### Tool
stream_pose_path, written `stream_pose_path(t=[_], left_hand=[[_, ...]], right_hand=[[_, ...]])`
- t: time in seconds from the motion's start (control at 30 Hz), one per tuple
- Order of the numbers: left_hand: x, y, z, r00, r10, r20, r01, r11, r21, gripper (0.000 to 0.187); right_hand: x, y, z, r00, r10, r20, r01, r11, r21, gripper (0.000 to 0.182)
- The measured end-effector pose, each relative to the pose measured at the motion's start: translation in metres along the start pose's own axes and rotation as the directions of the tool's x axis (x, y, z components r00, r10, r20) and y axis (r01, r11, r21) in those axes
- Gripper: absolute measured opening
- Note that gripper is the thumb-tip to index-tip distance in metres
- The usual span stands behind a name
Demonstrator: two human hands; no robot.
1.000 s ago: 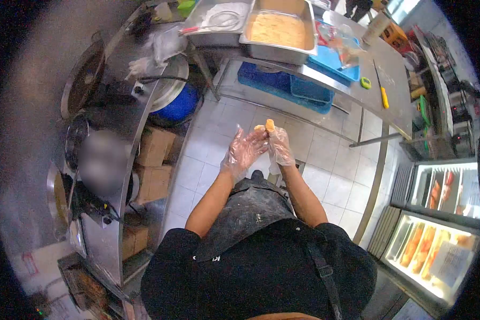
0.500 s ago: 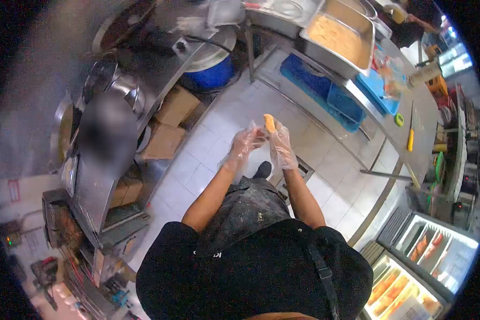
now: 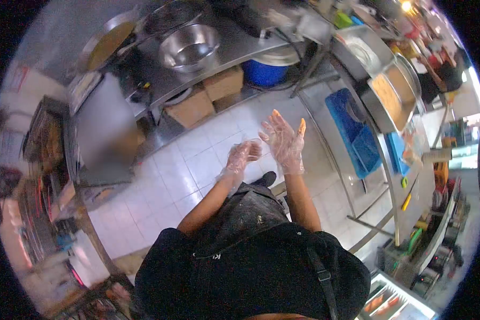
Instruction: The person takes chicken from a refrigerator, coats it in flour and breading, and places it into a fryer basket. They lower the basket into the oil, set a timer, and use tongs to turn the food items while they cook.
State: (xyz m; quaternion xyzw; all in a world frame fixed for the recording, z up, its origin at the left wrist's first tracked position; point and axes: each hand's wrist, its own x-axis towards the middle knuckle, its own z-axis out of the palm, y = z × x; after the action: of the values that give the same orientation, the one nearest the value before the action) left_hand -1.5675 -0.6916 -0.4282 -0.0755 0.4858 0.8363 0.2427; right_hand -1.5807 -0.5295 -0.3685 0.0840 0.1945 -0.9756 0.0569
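Both hands wear thin clear plastic gloves and are held over the tiled floor. My right hand (image 3: 284, 143) is spread open with the fingers up. An orange, paste-like coating (image 3: 302, 128) shows on its thumb-side and finger tips, and nothing lies in the palm. Close beside it, my left hand (image 3: 243, 156) is curled with the fingers bent in toward the right hand; no object shows in it. A dark, stained apron (image 3: 245, 213) covers my lap below the hands.
A steel pan of orange-yellow food (image 3: 386, 93) stands on the right table, above blue crates (image 3: 357, 138). A yellow-handled tool (image 3: 406, 202) lies nearby. Along the left counter are a steel bowl (image 3: 189, 48), cardboard boxes (image 3: 192, 109) and a blue tub (image 3: 266, 72).
My view has swung left, so the right table sits farther right. My right hand has spread its fingers; the orange at its fingertips was bunched together before. My left hand has curled in.
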Motion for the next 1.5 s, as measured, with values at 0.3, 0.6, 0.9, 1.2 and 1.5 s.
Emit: stream_pose_path(t=[0.3,0.6,0.9,1.2,1.5], left_hand=[[-0.096,0.032,-0.132,0.919,0.106,-0.381,-0.147,0.986,-0.080,0.028],[-0.243,0.027,-0.264,0.605,0.219,-0.766,-0.427,0.901,-0.079,0.027],[-0.272,0.048,-0.282,0.472,0.228,-0.852,-0.105,0.974,0.202,0.041],[-0.286,0.109,-0.370,0.228,0.430,-0.873,0.469,0.738,0.486,0.043],[-0.367,0.067,-0.431,-0.404,0.235,-0.884,0.291,0.949,0.119,0.027]], right_hand=[[0.053,0.104,-0.075,0.949,0.290,0.123,-0.240,0.918,-0.315,0.037],[0.124,0.236,-0.179,0.921,0.368,-0.125,-0.218,0.223,-0.950,0.020],[0.065,0.481,-0.009,0.811,0.584,-0.011,-0.035,0.030,-0.999,0.032],[0.035,0.680,0.092,0.510,0.855,0.097,0.139,0.029,-0.990,0.022],[-0.056,0.748,0.114,-0.024,0.974,0.226,0.771,0.162,-0.615,0.021]])
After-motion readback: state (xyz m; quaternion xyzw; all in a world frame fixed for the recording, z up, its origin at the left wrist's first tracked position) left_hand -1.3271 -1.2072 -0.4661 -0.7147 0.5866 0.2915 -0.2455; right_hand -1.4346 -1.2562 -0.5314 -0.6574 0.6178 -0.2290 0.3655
